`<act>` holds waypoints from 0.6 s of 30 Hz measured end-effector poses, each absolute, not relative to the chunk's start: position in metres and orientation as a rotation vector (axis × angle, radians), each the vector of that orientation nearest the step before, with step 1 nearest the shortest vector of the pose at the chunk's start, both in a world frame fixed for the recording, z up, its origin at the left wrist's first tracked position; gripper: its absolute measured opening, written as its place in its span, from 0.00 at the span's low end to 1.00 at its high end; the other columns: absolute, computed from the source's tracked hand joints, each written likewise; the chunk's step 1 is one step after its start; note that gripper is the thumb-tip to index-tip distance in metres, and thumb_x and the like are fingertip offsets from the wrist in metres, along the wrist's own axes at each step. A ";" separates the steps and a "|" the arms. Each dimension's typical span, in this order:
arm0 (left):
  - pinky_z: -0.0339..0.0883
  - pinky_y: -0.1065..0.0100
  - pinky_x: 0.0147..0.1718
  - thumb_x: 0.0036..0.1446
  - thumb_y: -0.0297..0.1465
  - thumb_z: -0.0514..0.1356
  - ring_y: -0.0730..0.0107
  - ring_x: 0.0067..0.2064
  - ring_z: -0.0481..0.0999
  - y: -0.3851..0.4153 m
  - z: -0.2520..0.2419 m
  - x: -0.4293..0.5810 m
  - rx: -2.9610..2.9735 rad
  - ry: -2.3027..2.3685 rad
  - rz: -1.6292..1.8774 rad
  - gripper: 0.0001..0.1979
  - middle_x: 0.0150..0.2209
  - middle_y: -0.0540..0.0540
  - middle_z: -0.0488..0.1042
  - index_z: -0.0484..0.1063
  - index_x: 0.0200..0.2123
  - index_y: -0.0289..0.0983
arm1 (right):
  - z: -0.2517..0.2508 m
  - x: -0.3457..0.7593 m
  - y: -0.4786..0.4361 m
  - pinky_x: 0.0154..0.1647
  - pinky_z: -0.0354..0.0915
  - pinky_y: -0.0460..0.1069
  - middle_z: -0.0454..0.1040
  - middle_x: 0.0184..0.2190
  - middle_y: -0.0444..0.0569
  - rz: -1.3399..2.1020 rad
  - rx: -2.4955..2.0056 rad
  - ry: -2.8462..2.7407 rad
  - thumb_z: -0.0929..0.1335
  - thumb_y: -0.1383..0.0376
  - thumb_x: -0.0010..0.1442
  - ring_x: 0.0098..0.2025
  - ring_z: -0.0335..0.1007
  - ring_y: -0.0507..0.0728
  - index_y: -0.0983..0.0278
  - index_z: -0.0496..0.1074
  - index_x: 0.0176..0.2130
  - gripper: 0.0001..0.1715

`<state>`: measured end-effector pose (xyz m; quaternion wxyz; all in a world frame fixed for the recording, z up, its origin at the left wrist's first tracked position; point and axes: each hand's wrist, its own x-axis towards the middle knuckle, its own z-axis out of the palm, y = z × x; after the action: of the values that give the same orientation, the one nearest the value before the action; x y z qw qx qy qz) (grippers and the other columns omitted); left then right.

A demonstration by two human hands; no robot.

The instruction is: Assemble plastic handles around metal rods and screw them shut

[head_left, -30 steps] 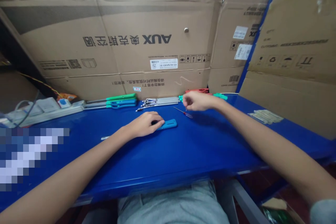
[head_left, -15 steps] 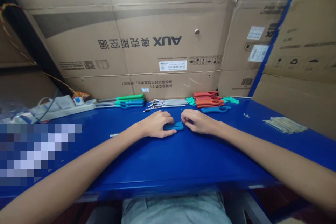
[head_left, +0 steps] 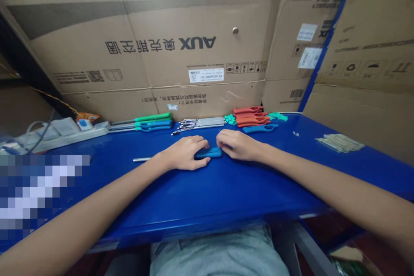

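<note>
Pinning long blue plastic handle (head_left: 211, 152) to glossy blue counter (head_left: 200, 200), left hand (head_left: 186, 153) grasps it, seemingly for steadiness, while right hand (head_left: 238, 145) curls its grip at one end, contents unclear.

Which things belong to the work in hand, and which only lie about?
Probably belonging:
- blue plastic handle, left hand holding, right hand at its end
- looped red plastic handles
- slim silver metal rods

Apparently lying about:
- white plastic power strip
- crumpled orange packet

Left hand (head_left: 187, 153) and right hand (head_left: 241, 145) are bare; so are left forearm (head_left: 106, 202) and right forearm (head_left: 317, 179). Grey garment (head_left: 220, 254), near middle, looks soft, creased.
</note>
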<state>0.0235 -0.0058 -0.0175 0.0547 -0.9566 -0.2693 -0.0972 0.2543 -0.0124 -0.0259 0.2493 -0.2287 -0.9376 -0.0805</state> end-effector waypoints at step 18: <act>0.65 0.65 0.37 0.57 0.39 0.55 0.63 0.37 0.72 -0.004 -0.017 0.026 -2.971 -0.860 -0.333 0.13 0.37 0.44 0.71 0.67 0.38 0.35 | -0.020 0.251 -0.017 0.37 0.55 0.48 0.70 0.33 0.52 -0.480 -0.621 -2.719 0.58 0.75 0.62 0.35 0.60 0.55 0.66 0.67 0.34 0.11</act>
<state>0.0264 -0.0043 -0.0172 0.0154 -0.9550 -0.2763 -0.1069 0.2515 -0.0166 -0.0196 0.1549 -0.2169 -0.9491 -0.1677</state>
